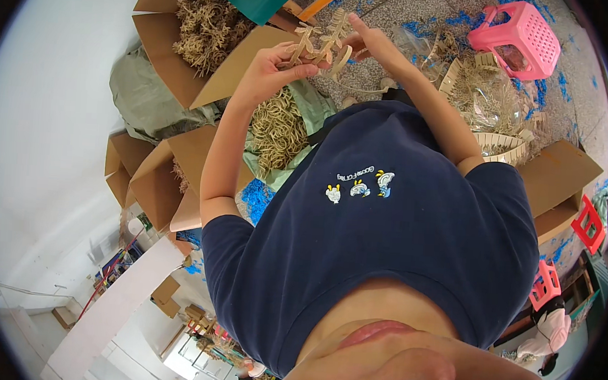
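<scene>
My left hand [273, 66] curls its fingers around the lower end of a tan wooden cutout piece [321, 43], raised in front of my chest, while my right hand [368, 44] pinches its upper part from the other side; open cardboard boxes [187, 43] of similar pieces sit beyond

Navy short-sleeved T-shirt [384, 244], three small cartoon bird prints on chest; forearms bare, no gloves.
</scene>
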### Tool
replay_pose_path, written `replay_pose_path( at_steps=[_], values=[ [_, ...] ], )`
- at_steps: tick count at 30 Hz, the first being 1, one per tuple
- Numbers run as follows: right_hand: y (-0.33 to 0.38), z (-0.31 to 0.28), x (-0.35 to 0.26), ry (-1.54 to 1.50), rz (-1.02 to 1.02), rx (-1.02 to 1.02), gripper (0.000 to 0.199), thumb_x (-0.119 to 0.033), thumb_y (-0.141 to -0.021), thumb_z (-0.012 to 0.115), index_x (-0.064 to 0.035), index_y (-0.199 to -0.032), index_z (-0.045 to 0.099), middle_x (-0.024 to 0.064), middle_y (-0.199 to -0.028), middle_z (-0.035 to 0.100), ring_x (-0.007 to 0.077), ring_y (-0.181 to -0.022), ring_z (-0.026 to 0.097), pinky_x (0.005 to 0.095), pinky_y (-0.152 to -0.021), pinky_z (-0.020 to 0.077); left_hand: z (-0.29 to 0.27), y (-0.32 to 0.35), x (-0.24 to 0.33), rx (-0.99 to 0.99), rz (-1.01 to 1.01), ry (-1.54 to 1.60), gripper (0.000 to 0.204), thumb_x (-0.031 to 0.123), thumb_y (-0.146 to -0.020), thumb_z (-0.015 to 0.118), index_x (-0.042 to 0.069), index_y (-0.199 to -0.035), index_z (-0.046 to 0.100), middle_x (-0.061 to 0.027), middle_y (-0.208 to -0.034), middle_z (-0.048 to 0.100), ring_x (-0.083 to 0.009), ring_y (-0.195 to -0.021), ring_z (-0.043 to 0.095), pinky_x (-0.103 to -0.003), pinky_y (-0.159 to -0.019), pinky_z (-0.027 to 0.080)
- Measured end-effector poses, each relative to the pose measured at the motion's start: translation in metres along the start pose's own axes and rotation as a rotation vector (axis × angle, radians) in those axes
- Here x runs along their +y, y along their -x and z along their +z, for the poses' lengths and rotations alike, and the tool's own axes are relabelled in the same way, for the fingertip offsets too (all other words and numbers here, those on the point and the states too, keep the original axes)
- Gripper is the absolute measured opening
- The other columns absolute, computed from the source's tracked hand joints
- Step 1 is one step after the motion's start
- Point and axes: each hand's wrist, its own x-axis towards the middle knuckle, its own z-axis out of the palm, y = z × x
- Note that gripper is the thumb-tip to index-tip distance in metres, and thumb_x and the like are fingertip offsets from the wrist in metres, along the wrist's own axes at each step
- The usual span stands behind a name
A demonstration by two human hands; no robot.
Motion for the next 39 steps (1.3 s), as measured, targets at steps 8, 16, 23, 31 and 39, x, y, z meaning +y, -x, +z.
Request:
replay_pose_path(
  at_steps=[8,16,23,31,39],
  values=[
    [0.024,0.001,-0.042,-0.539,-0.522,-0.002,0.024,-0.023,-0.088,0.058,-0.0019,-0.097,0.067,0.0088,-0.099,0.065,0.015,-0.09,0.059,0.0307,-0.083,0.0463,0.0,0.013,0.003,0.092,0.031,-0.19,0.019,0.016,-0.076,0.071,0.009,-0.094,0.071,-0.0027,-0.096,0.066,-0.0161,-0.102,0.05,-0.034,-0.089,0.04],
    [0.042,0.006,-0.063,-0.264,-0.611,0.073,0.021,-0.02,-0.085,0.063,-0.0019,-0.094,0.069,0.0068,-0.093,0.067,0.0101,-0.082,0.059,0.026,-0.078,0.0472,-0.006,0.019,0.009,-0.018,0.282,-0.297,0.019,0.014,-0.072,0.073,0.01,-0.091,0.071,-0.0015,-0.086,0.068,-0.0172,-0.094,0.056,-0.042,-0.102,0.028],
    [0.043,0.018,-0.06,-0.288,-0.567,0.036,0.024,-0.022,-0.084,0.064,-0.0012,-0.095,0.068,0.006,-0.091,0.067,0.0095,-0.077,0.059,0.0242,-0.074,0.0479,-0.004,0.025,0.019,-0.019,0.39,-0.372,0.021,0.004,-0.065,0.076,0.004,-0.085,0.071,-0.0036,-0.079,0.068,-0.0184,-0.083,0.061,-0.046,-0.104,0.025],
    [0.047,0.038,-0.049,-0.341,-0.248,-0.114,0.03,-0.029,-0.088,0.059,-0.0031,-0.102,0.066,0.0045,-0.092,0.065,0.0093,-0.081,0.06,0.0246,-0.072,0.0494,-0.009,0.025,0.02,-0.112,0.504,-0.421,0.023,0.005,-0.062,0.077,0.007,-0.085,0.071,-0.0019,-0.078,0.066,-0.0183,-0.082,0.059,-0.045,-0.103,0.027],
    [0.054,0.047,-0.045,-0.247,-0.418,-0.234,0.054,-0.033,-0.088,0.058,-0.0085,-0.133,0.039,0.0089,-0.111,0.057,0.0181,-0.096,0.059,0.0293,-0.081,0.0488,-0.017,0.023,0.022,0.019,0.464,-0.565,0.026,0.01,-0.067,0.074,0.01,-0.092,0.069,-0.0026,-0.084,0.064,-0.0186,-0.09,0.058,-0.044,-0.103,0.028]
  ],
)
